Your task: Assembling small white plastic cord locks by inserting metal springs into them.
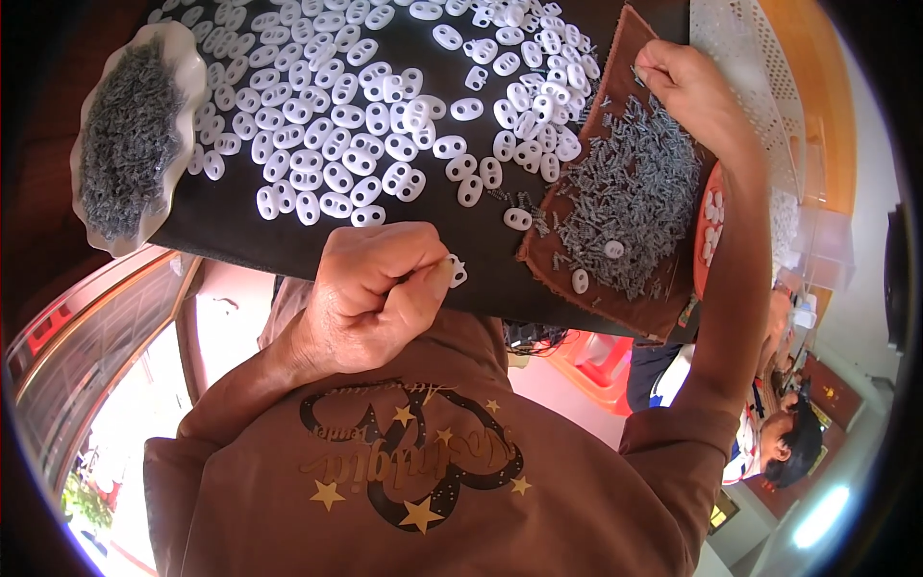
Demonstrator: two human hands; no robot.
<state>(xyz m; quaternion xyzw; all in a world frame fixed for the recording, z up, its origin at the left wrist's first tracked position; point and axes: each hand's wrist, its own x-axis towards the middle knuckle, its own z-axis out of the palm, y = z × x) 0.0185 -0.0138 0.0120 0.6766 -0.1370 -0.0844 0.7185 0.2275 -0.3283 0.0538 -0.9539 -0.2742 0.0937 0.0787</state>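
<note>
1. Step in hand, as I judge it: picking a small spring from the pile for the two-hole cord-lock piece [459, 272] held near the clock's centre.
2. Left hand [375, 293], just toward 9 o'clock from centre: fingers curled in, thumb and forefinger closed on that cord-lock piece, its exposed part facing 3 o'clock.
3. Right hand [690, 91], between 1 and 2 o'clock: thumb and fingertips drawn together at the top of the springs [625, 192]; whether one is caught between them, I cannot tell.
4. The next move would seem to call for a fine pinch on one spring, then lining it up with the steadily held piece.
5. The held piece is white, apparently plastic, with dark openings and a small nub on its upper edge; the thumb hides part.
6. The springs are grey, thin and coiled, heaped at 2 o'clock on a brown cloth [625, 306], with two white pieces among them.
7. Many loose white oval pieces [337, 177], mostly showing two holes, spread over the black table [221, 207] from 10 to 1 o'clock.
8. At 10 o'clock, a scalloped white dish [193, 77] holds a grey heap.
</note>
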